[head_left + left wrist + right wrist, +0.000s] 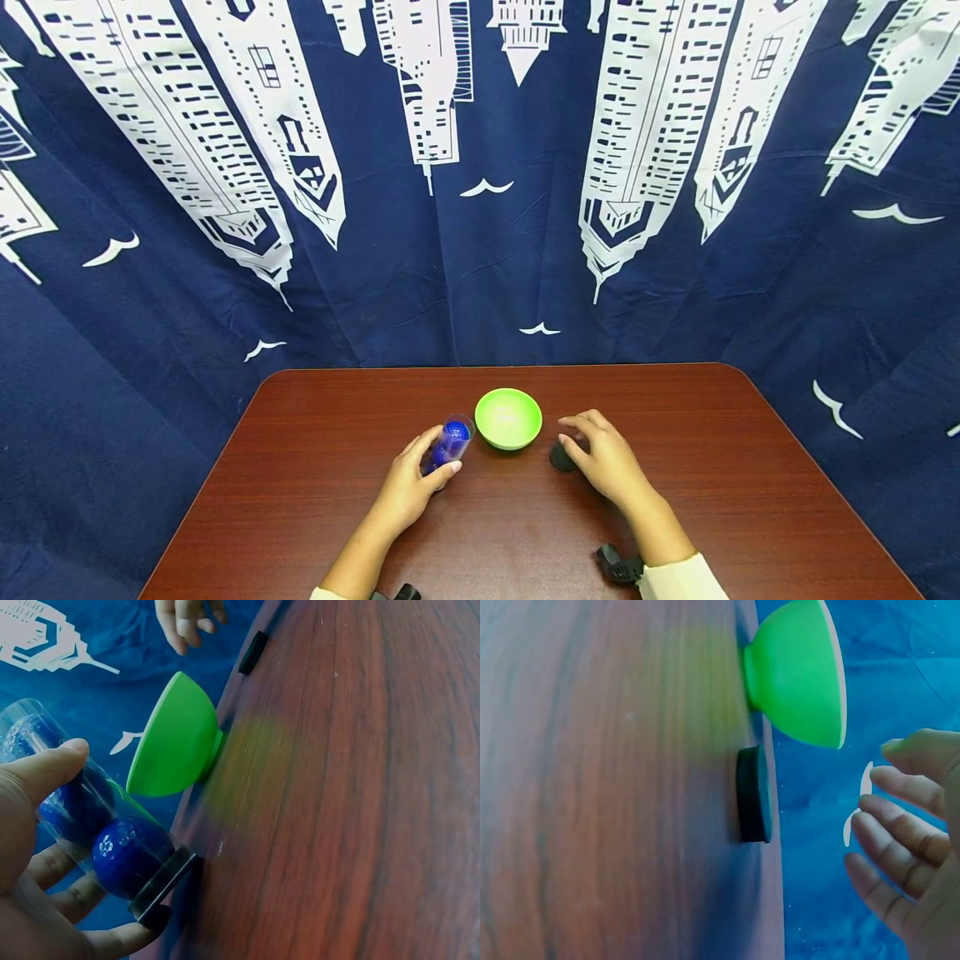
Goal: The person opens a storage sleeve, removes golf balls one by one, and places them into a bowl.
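Note:
My left hand [408,487] grips a clear plastic tube [84,825], tilted, its fingers and thumb wrapped round the side. Inside, blue glittery balls [133,857] are stacked, and a black cap [163,886] closes the lower end. The tube's upper end is uncovered in the head view. A black round lid [753,795] lies flat on the table, to the right of the green bowl [508,418]. Over that lid hovers my right hand [613,465], fingers loosely bent and apart, holding nothing; the right wrist view shows a gap between fingertips and lid.
The green bowl stands near the far edge of the brown wooden table [510,533], just right of the tube. Behind the table hangs a dark blue cloth [405,292] with white building and bird prints. A black wrist device [618,565] sits at my right wrist.

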`<action>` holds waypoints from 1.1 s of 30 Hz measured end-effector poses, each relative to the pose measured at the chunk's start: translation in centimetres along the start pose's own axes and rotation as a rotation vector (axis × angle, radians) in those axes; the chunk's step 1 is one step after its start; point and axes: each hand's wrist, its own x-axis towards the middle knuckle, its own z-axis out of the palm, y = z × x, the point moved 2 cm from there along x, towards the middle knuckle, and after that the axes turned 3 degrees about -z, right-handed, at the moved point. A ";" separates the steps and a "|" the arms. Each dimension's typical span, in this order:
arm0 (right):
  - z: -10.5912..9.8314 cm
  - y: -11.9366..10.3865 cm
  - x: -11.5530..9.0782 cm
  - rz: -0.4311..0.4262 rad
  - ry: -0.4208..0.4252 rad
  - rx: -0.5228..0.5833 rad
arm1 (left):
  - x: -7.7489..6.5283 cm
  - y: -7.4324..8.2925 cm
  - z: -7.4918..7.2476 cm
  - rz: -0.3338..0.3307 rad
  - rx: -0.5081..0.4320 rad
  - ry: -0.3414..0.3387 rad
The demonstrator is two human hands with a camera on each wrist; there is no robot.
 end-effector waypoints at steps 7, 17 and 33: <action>-0.8 -1.1 0.2 -0.142 0.120 0.057 | 0.0 0.5 -0.2 0.020 0.039 0.014; -1.6 -3.9 0.3 -0.261 0.134 0.192 | -0.3 1.7 -0.6 0.088 0.069 0.039; -0.7 -6.4 -0.3 -0.335 0.032 0.410 | -0.8 3.6 -0.6 0.207 0.188 0.112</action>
